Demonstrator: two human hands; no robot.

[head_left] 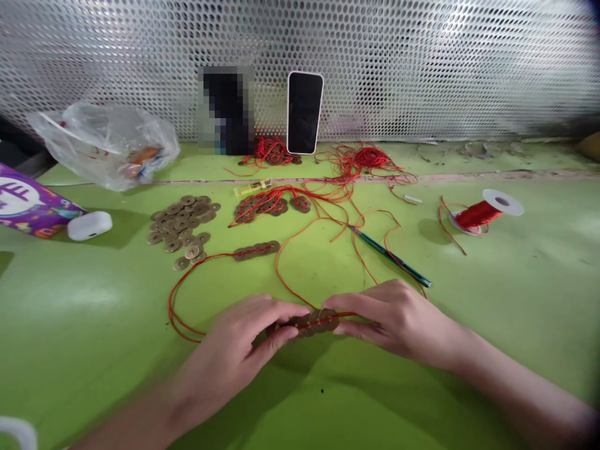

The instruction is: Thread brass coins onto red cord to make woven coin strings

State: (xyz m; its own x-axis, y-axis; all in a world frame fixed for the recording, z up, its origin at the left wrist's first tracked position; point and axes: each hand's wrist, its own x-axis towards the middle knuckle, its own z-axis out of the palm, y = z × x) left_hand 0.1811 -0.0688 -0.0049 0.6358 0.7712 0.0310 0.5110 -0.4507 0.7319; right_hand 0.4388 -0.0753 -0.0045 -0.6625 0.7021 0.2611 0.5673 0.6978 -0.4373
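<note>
Between my two hands is a row of overlapping bronze coins [315, 322] threaded with red cord. My left hand [244, 334] pinches the row's left part between thumb and fingers. At its right end, my right hand [389, 315] grips the last coins, with red cord running under the fingers. Just beyond lies another strung coin row [256, 250], its red cord [173, 300] looping left and back toward my left hand. A heap of loose coins [182, 222] sits further left. More strung coins [262, 206] with tangled red cord lie behind.
A green pen-like tool [391, 255] lies right of centre, crossed by cord. Further right stands a spool of red cord [480, 215]. Two phones lean on the perforated metal panel, one white-edged [304, 112]. A plastic bag [112, 144], purple box [35, 203] and white case [90, 225] are left.
</note>
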